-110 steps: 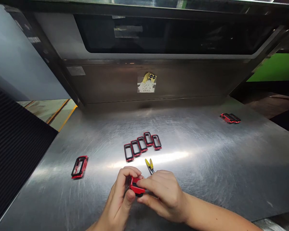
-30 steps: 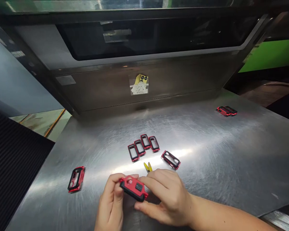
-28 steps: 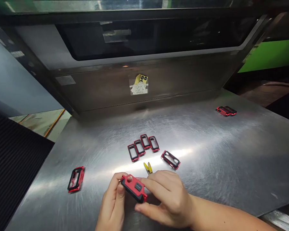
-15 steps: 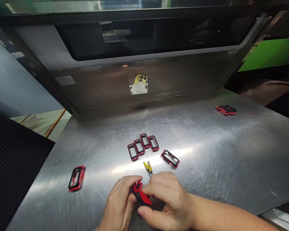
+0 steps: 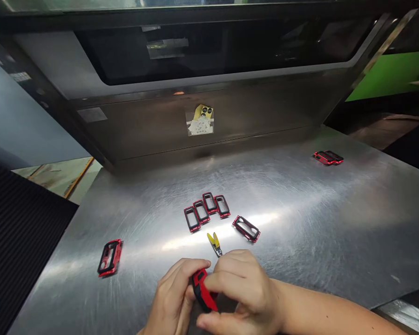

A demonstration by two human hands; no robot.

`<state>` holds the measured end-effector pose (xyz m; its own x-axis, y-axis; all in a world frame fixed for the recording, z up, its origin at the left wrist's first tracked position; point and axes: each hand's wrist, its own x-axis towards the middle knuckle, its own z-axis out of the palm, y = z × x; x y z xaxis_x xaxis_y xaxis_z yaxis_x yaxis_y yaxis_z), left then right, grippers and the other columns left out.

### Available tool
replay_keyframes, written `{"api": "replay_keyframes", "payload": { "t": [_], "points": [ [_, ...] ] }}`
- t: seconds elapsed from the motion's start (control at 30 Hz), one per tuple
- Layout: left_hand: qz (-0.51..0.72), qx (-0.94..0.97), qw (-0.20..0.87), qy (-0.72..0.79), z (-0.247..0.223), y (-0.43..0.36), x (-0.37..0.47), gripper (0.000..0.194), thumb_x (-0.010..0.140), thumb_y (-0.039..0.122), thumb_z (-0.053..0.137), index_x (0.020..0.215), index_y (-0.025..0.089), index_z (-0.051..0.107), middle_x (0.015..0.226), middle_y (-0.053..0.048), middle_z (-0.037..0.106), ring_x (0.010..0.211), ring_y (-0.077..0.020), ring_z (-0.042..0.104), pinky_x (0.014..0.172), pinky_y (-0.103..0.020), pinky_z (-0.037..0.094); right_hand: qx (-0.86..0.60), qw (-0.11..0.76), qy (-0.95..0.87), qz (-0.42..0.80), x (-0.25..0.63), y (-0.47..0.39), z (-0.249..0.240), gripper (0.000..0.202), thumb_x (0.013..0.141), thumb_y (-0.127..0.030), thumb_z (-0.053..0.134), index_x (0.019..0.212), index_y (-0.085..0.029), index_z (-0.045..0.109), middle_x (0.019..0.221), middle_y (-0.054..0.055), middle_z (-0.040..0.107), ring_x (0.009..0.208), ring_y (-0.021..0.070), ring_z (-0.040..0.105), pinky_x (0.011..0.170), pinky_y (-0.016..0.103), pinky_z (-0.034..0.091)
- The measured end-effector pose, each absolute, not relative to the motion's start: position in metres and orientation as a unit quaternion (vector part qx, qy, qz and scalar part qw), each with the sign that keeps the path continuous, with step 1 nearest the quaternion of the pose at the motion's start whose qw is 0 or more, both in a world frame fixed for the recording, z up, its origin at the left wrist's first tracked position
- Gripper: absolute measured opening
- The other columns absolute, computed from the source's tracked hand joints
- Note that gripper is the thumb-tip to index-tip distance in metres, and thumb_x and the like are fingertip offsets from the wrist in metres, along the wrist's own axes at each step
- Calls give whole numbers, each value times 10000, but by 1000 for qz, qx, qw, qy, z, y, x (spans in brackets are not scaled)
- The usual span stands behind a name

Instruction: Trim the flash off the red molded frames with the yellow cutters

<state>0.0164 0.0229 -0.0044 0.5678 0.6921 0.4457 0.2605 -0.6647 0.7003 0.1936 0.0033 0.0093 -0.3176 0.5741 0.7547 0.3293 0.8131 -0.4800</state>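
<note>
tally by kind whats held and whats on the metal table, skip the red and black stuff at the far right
Clustered frames: 4
Separate right frame: 1
Separate left frame: 1
Held red-and-black piece: 1
Yellow-ended tool: 1
Total: 8

Clearances and obstructions; 12 o'clock points from the held part (image 5: 205,294) to the back panel (image 5: 258,107).
One wide passage runs at 11 o'clock, between the left frame (image 5: 116,257) at 10 and the four grouped frames (image 5: 206,213) at 12; another runs at 2, right of the single frame (image 5: 243,233) at 1. Directly ahead, the yellow-ended tool (image 5: 216,240) obstructs, extending to the right hand (image 5: 242,288). The right forearm (image 5: 310,302) bars 3 o'clock.
</note>
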Motion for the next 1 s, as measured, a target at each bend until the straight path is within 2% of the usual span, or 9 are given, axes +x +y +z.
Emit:
{"api": "replay_keyframes", "payload": {
  "t": [0.23, 0.57, 0.83, 0.9, 1.0],
  "points": [
    [377, 829, 320, 262, -15, 22, 17, 259, 970, 346, 360, 1147, 259, 528, 824, -28, 691, 668, -161, 672, 581, -211, 529, -294, 512, -796, 134, 193, 3, 7, 354, 1004, -430, 425, 852, -146, 572, 615, -1, 569, 503, 122, 506, 479, 253, 340],
    [383, 830, 293, 280, 1, 21, 16, 300, 964, 422, 366, 1200, 294, 501, 865, -10, 696, 759, -150, 699, 660, -184, 547, -274, 515, -804, 114, 196, 4, 14, 336, 1011, -373, 415, 882, -125, 601, 644, 20, 583, 514, 130, 514, 493, 254, 372],
    [402, 823, 297, 269, -8, 23, 14, 300, 958, 395, 389, 1199, 277, 522, 879, -33, 707, 729, -178, 697, 605, -222, 549, -275, 509, -807, 113, 197, 3, 12, 324, 1011, -387, 423, 920, -133, 604, 667, 24, 601, 530, 137, 536, 501, 260, 391],
    [404, 820, 307, 266, -9, 22, 14, 297, 954, 399, 400, 1193, 280, 530, 880, -27, 707, 726, -175, 694, 601, -217, 536, -275, 512, -805, 119, 197, 2, 13, 328, 1011, -396, 425, 920, -135, 601, 663, 24, 604, 530, 136, 535, 500, 259, 392],
    [402, 783, 371, 297, -9, 16, 14, 315, 928, 489, 420, 1101, 272, 570, 762, -3, 676, 618, -161, 643, 540, -219, 483, -293, 513, -787, 177, 198, 2, 15, 366, 1009, -418, 417, 870, -135, 602, 642, 23, 590, 534, 131, 525, 505, 250, 390]
  ]
}}
